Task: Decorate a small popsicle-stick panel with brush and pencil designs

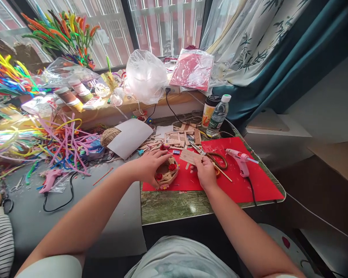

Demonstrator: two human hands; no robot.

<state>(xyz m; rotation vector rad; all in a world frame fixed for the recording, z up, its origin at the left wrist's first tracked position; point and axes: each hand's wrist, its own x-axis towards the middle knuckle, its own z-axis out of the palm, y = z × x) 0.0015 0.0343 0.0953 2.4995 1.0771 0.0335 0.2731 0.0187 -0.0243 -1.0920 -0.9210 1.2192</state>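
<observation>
My left hand (147, 166) is wrapped around a small ring-shaped twine-covered basket (171, 178) decorated with red roses, which rests at the left of a red sheet (234, 193). Between the thumb and fingers of my right hand (206, 174) is a flat panel of wooden craft sticks (189, 156), tilted up just to the right of the basket. Scissors with brown handles (222, 161) lie beyond my right hand. A thin stick (225, 174) lies beside them. To the right, a pink hot glue gun (241, 160) stands on the sheet.
Wooden sticks (179, 138) are piled behind the sheet, near a water bottle (218, 116) and a cup (209, 110). Leftward are a twine ball (110, 137), tangled pipe cleaners (66, 143) and a second glue gun (50, 179). Another person's striped sleeve (0, 239) is at far left.
</observation>
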